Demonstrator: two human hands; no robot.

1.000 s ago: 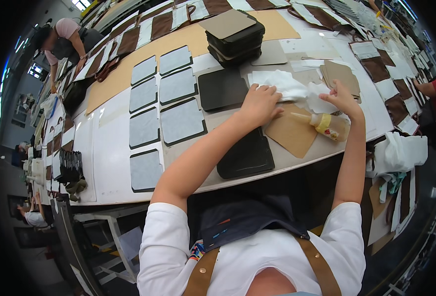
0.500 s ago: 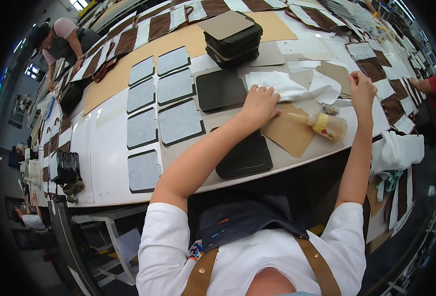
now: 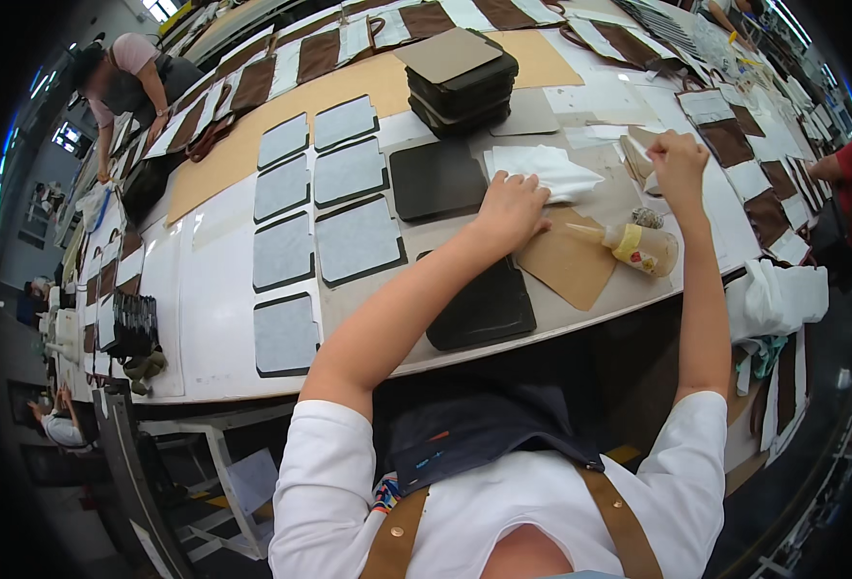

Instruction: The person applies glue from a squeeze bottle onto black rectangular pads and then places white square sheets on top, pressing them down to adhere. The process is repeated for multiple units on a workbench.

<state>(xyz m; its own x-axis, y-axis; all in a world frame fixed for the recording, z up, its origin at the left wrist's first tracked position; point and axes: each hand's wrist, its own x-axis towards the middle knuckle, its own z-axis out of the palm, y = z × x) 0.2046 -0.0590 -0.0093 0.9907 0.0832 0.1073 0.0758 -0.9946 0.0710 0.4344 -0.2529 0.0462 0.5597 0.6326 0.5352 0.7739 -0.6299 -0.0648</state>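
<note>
My left hand (image 3: 513,209) lies palm down at the left edge of white sheets (image 3: 549,174), its fingers at their edge and thumb spread toward me. My right hand (image 3: 678,166) is closed, fingertips together at a tan piece of card (image 3: 638,159) with pale edges; whatever is between the fingers is hidden. Below the hands a clear squeeze bottle (image 3: 646,249) with yellow tape lies on its side, its nozzle pointing left over a brown card (image 3: 569,261). Dark flat panels (image 3: 436,180) lie left of and below my left hand.
Grey panels with dark borders (image 3: 284,251) lie in two columns on the left. A stack of dark panels (image 3: 462,92) topped by a card stands at the back. A small knobbly object (image 3: 647,217) sits behind the bottle. Brown-and-white pieces (image 3: 725,135) line the right; co-workers stand around.
My right hand has come down and left toward the tan card, which now looks partly raised. The loose white sheet beside it no longer shows. My left hand stays by the white sheets.
</note>
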